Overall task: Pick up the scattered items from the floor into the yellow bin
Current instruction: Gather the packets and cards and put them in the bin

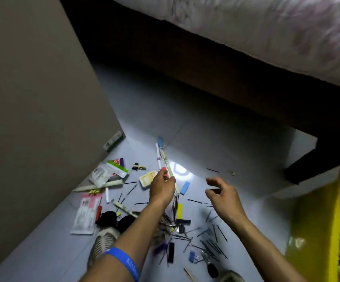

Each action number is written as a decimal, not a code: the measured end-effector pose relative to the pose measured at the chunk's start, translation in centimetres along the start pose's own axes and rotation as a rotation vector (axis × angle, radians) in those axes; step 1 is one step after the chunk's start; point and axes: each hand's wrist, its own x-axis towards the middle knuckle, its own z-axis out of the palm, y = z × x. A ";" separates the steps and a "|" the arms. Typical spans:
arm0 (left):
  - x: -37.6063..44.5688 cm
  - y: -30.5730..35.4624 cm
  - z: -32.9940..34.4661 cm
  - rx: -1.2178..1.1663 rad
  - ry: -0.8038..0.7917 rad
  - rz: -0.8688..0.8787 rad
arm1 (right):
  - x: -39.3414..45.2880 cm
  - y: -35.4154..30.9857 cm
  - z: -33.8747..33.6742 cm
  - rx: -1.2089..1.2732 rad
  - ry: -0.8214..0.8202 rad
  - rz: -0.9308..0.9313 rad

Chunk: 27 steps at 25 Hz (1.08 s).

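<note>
The scattered items (pixel 185 231), mostly pins, pens and packets, are still littering the floor (pixel 236 149) centre, so most work is remaining. The yellow bin (pixel 317 216) is standing at the floor's right edge, already holding some things. The left hand (pixel 162 189) is gripping a long pen (pixel 168 165); the right hand (pixel 223 192) is hovering loosely curled, holding nothing.

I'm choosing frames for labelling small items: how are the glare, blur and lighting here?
Head view: a bright glare patch on the floor beside the left hand; bed cover motion-smeared; under-bed area nearly black; wide-angle bending at the edges; hairpins soft but distinguishable.
</note>
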 end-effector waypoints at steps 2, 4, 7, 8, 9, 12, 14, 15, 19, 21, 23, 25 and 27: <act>3.3 -2.1 -1.5 0.120 0.083 -0.014 | 3.1 0.7 3.2 -0.013 -0.066 -0.005; 6.6 -3.4 -2.3 0.195 0.124 -0.004 | 5.8 1.2 6.2 -0.074 -0.115 0.001; 11.1 -3.3 -2.1 0.330 0.131 0.034 | 8.3 1.7 9.3 -0.334 -0.066 0.007; 12.7 -3.2 -1.7 0.390 0.151 0.057 | 9.0 2.0 10.0 -0.416 -0.060 0.000; 14.1 -3.0 -1.0 0.454 0.170 0.086 | 9.4 2.4 10.5 -0.500 -0.070 -0.026; 16.9 -2.7 0.9 0.543 0.215 0.158 | 10.7 3.4 11.4 -0.709 -0.099 -0.189; 18.0 -2.7 1.3 0.504 0.234 0.165 | 11.8 3.2 11.9 -0.768 -0.089 -0.256; 18.2 -2.8 1.4 0.487 0.230 0.144 | 12.3 3.0 12.3 -0.790 -0.089 -0.261; 17.9 -2.3 0.7 0.418 0.175 0.069 | 12.5 1.5 13.9 -0.738 -0.089 -0.160; 17.1 -1.6 0.0 0.211 0.191 0.068 | 12.4 1.2 13.6 -0.598 -0.074 -0.037; 15.8 -0.9 -0.8 0.017 0.247 0.082 | 12.2 1.2 12.5 -0.393 -0.008 0.056; 13.7 -0.7 -1.8 -0.088 0.233 0.038 | 11.1 0.9 11.2 -0.103 0.064 0.102; 10.4 -1.1 -2.3 -0.171 0.075 -0.039 | 8.7 0.0 10.2 0.072 0.058 0.046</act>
